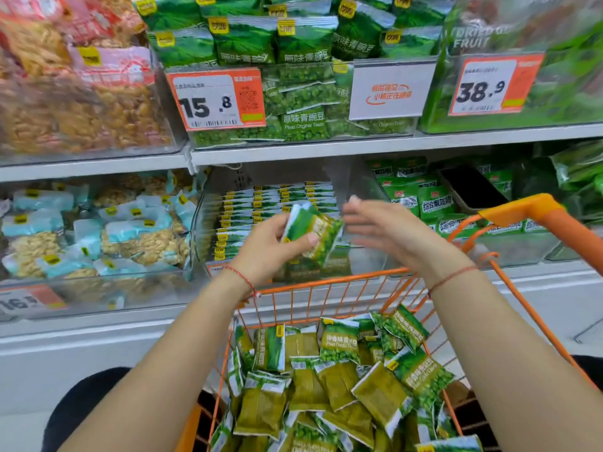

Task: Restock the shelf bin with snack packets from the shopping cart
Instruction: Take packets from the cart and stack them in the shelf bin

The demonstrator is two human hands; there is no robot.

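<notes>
My left hand [267, 246] grips a small stack of green pea snack packets [315, 231], held above the cart's front rim and in front of the shelf bin. My right hand [388, 233] hovers just to the right of the stack, fingers spread and slightly blurred, holding nothing. The clear shelf bin [202, 223] on the lower shelf holds neat rows of the same green packets [261, 216] standing on edge. Below my arms, the orange wire shopping cart [329, 285] contains several loose green pea packets [339, 380] in a heap.
A bin of peanut packets [98, 236] sits left of the target bin; green vegetable-chip packets [434, 203] sit right. The upper shelf carries pea bags [303, 122] with price tags 15.8 [215, 99] and 38.9 [489, 83]. The cart's orange handle [535, 210] stands at right.
</notes>
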